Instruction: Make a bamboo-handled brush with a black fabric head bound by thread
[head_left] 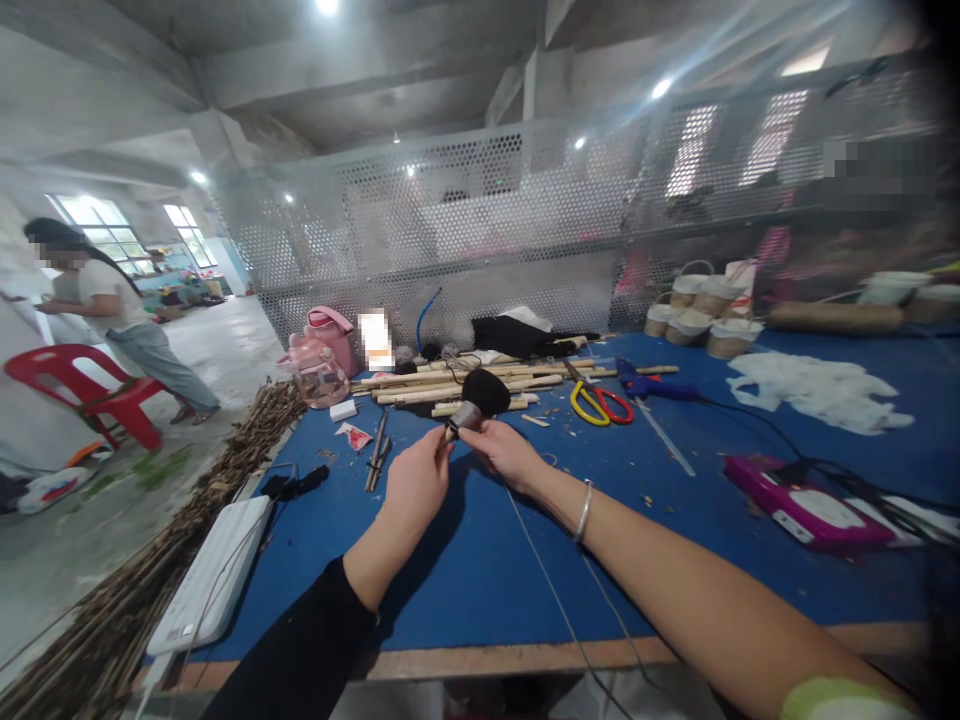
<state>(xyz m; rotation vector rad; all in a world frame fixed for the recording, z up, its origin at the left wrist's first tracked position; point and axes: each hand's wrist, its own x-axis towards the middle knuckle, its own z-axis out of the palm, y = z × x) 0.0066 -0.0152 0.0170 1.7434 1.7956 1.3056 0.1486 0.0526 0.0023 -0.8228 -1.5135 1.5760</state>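
Note:
My left hand (418,472) pinches a small stick-like piece with a dark band near its end. My right hand (511,457) closes its fingers on the grey part (469,414) of that same piece, just right of the left fingertips. A rounded black piece (486,393) shows right above the fingers; whether it is joined to the held piece I cannot tell. A thin cord (534,545) runs from below my right hand over the table's front edge. Behind the hands lie pale wooden sticks (480,378), and short dark twigs (378,455) rest to the left.
Scissors (600,403) and a blue glue gun (652,383) lie to the right, before white cloth (817,390). A purple box (806,500) with cables sits at right. A white power bank (214,575) and bundled twigs (172,540) line the left edge. A person (112,300) stands beyond.

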